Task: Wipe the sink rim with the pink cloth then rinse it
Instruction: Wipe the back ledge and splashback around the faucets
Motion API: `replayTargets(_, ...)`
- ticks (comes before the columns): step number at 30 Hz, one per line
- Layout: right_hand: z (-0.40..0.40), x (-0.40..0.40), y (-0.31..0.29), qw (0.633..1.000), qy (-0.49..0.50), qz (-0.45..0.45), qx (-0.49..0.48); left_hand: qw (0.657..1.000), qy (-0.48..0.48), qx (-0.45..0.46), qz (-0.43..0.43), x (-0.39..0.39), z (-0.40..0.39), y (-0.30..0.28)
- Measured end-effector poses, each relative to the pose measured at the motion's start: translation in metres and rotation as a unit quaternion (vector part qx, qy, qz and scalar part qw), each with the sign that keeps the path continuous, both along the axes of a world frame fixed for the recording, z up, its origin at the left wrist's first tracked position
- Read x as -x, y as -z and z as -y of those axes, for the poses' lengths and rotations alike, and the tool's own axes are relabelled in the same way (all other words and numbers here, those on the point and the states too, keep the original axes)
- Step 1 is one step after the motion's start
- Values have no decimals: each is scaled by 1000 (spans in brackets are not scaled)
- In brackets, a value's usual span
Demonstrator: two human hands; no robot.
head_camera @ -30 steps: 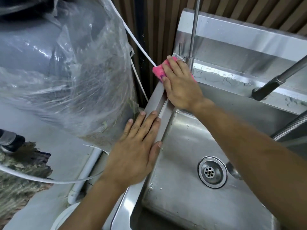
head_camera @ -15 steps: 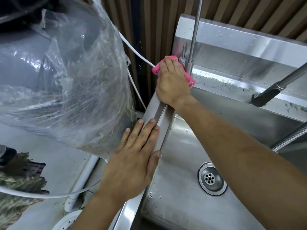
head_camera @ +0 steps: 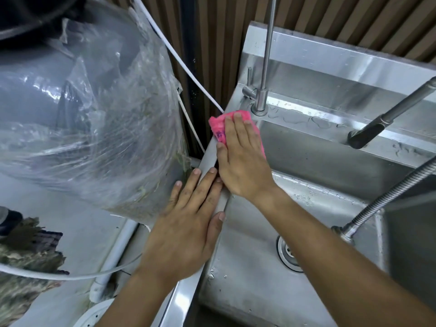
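My right hand (head_camera: 243, 159) lies flat, fingers straight, pressing the pink cloth (head_camera: 218, 128) onto the sink rim (head_camera: 208, 154) at the sink's far left corner. My left hand (head_camera: 186, 232) rests open on the same left rim nearer to me, fingers spread along the metal, fingertips just short of the right hand's heel. The cloth is bright pink, bunched and folded, a patch of purple print showing at its left edge; most of it is hidden under my fingers. Just beyond it a slim steel tap (head_camera: 262, 90) rises from the back ledge. A dark pull-out spray head (head_camera: 368, 135) reaches in from the right over the basin, and a ribbed metal hose (head_camera: 387, 199) crosses the right side. The drain (head_camera: 286, 253) is partly hidden behind my right forearm. Water beads on the stainless basin and back ledge. Left of the sink, a large clear plastic bag (head_camera: 94, 128) bulges almost against the rim, with a white tube (head_camera: 179, 62) running behind it. Brown slatted panelling (head_camera: 330, 17) backs the sink.
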State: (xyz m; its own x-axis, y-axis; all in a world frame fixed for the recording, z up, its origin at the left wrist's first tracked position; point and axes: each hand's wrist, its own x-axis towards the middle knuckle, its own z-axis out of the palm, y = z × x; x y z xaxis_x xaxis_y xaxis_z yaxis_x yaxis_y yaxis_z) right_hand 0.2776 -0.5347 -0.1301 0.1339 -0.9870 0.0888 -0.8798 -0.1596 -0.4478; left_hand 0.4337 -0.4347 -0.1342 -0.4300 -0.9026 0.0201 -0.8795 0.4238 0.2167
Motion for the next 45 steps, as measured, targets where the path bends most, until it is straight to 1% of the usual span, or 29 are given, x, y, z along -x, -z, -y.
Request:
replayTargets(3, 48, 18, -2, 997, -33, -63, 34, 1000, -2, 7, 4, 1, 0, 0)
replayTargets(6, 81, 29, -2, 998, -21, -49, 45, 1000, -3, 8, -5, 1, 1, 1)
replayTargets(8, 61, 21, 0, 999, 1, -3, 45, 1000, -5, 8, -10, 1, -1, 0)
replayTargets(10, 17, 8, 0, 998, 5, 46, 36, 1000, -4, 5, -11, 1, -2, -1)
replayTargets(12, -27, 1, 1, 997, -32, 58, 42, 1000, -4, -1, -12, 1, -1, -1)
replayTargets(13, -36, 4, 2, 997, -55, 51, 36, 1000, -5, -3, -8, 1, -1, -1)
replayTargets(15, -19, 18, 1, 996, -79, 29, 11, 1000, -2, 1, 4, 0, 0, -2)
replayTargets(17, 23, 33, 0, 997, -70, 18, -13, 1000, 0, 1, 10, 1, 0, -1)
replayTargets(19, 52, 43, -4, 997, -57, 28, -34, 1000, -4, 0, 12, 2, 0, -1)
replayTargets(22, 32, 40, -2, 997, -51, 48, -27, 1000, -9, -4, 12, 4, 1, -2)
replayTargets(25, -8, 38, 4, 998, -60, 30, -10, 1000, -3, 2, 19, 4, 2, -2)
replayTargets(27, 4, 42, 2, 997, -74, 7, -5, 1000, 1, 6, 20, 4, 1, -3)
replayTargets(30, 47, 46, 1, 996, -90, -17, -5, 1000, 0, 9, 3, 4, 2, -3)
replayTargets(32, 57, 44, 6, 997, -74, 9, 9, 1000, 4, 13, -17, 8, 12, -7)
replayTargets(34, 50, 40, 15, 995, -31, 74, 55, 999, 17, 9, -26, 16, 33, -7)
replayTargets(37, 31, 32, 18, 976, 30, 180, 122, 1000, 17, -8, -9, 26, 57, -4)
replayTargets(38, 25, 31, 13, 959, 82, 238, 133, 1000, 16, -7, 0, 26, 58, 0)
replayTargets(39, 18, 31, 5, 925, 156, 321, 132, 1000, 17, -3, 4, 26, 57, 3)
replayTargets(40, 11, 33, -5, 875, 224, 406, 137, 1000, 19, 0, 1, 26, 55, 3)
replayTargets(41, 4, 39, -14, 823, 272, 468, 172, 1000, 20, 3, -4, 26, 55, 0)
replayTargets(42, 1, 46, -28, 793, 289, 485, 230, 1000, 20, 6, -9, 27, 58, -4)
replayTargets(43, 2, 55, -42, 787, 283, 463, 293, 1000, 22, 13, -11, 30, 64, -8)
replayTargets(44, 11, 64, -53, 802, 263, 412, 343, 999, 26, 25, -12, 34, 72, -12)
replayTargets(45, 28, 74, -61, 837, 229, 325, 376, 999, 33, 37, -12, 39, 82, -14)
